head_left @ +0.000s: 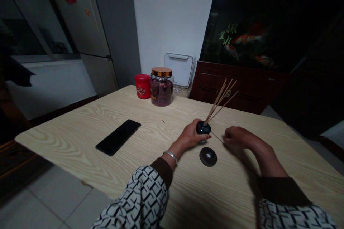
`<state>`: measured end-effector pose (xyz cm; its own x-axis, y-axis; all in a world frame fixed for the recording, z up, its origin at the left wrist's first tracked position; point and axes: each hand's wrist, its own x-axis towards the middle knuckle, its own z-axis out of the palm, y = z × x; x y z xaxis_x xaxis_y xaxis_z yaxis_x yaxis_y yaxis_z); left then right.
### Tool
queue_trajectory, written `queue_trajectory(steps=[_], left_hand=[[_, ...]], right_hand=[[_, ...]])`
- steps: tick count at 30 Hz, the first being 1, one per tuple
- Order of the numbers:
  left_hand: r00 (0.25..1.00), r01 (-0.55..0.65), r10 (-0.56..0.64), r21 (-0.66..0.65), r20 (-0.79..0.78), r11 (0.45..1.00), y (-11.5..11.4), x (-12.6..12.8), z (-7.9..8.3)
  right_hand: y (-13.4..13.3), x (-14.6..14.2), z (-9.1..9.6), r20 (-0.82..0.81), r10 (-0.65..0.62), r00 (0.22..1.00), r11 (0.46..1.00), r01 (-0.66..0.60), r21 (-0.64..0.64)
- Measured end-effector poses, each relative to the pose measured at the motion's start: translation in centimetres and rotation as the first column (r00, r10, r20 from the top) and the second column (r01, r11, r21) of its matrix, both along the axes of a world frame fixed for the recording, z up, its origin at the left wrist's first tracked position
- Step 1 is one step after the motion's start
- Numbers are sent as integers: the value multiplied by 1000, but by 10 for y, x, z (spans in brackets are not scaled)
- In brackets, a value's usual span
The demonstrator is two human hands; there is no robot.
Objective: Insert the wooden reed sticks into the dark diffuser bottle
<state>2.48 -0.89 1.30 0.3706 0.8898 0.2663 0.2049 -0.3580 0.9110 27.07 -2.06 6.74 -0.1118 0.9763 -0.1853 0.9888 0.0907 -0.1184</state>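
Note:
My left hand [194,133] is wrapped round a small dark glass reed diffuser bottle [203,127] on the table. Several thin tan reed sticks [219,102] fan up out of its neck, leaning right. To the right of the bottle, my right hand [238,137] is closed, its fingers pinched on a single thin reed stick [217,137] that slants down from beside the bottle; part of it is hidden by the hand. Just in front of the bottle lies a dark round disc [204,157] with a pale centre.
A black phone [118,137] lies on the wood-grain table [150,143] at left. Toward the back edge stand a red canister [143,86] and a clear jar [161,91] with a copper lid and dark purple contents. Beyond are a fridge [118,25] and a fish tank [242,25].

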Motion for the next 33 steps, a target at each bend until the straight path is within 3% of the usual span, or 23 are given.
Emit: queue_trajectory(steps=[4, 9, 12, 15, 17, 20, 23, 25, 28, 33], left_hand=[[1000, 7, -7, -16, 9, 1000, 0, 1, 0], [1000, 4, -4, -6, 4, 1000, 1, 1, 0], [1000, 5, -5, -8, -7, 1000, 0, 0, 1], [1000, 11, -11, 0, -2, 1000, -1, 0, 2], [1000, 12, -12, 2, 6, 1000, -1, 0, 2], [1000, 10, -10, -4, 11, 1000, -1, 0, 2], [1000, 9, -9, -8, 12, 1000, -1, -1, 2], [1000, 6, -6, -8, 5, 1000, -1, -1, 2], [1000, 7, -7, 3, -6, 1000, -1, -1, 2], [1000, 7, -7, 15, -9, 1000, 1, 0, -1]], right_hand=[[2, -4, -17, 147, -33, 989, 996, 45, -77], [2, -7, -17, 160, -49, 986, 993, 65, -96], [3, -2, -11, 57, -53, 997, 993, 59, -98], [1, 9, 2, -235, -61, 970, 997, 47, -62], [-1, 16, 13, -490, -73, 869, 995, 96, 21], [-6, 22, 32, -806, -54, 589, 943, 295, 152], [-11, 17, 46, -959, 73, 275, 877, 440, 193], [-14, 6, 54, -977, 167, 133, 850, 482, 211], [-18, -18, 60, -954, 292, 70, 797, 534, 283], [-21, -56, 58, -890, 426, 166, 695, 569, 439]])
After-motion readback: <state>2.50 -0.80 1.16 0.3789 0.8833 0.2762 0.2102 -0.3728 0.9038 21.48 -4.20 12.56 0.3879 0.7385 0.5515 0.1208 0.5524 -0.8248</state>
